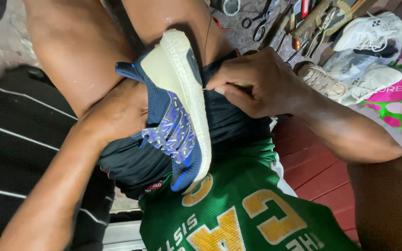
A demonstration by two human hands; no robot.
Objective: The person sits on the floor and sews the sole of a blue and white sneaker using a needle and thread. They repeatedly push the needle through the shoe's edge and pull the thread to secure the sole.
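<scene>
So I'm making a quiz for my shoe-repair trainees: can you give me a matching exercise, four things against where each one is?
Things:
1. left hand
2. right hand
3. white sneakers
4. scissors

Places:
A. top right, on the floor
B. pinching at the white sole's edge
C. among the tools, top centre
D. against the navy shoe's upper

Pairs: 1-D, 2-B, 3-A, 4-C
</scene>
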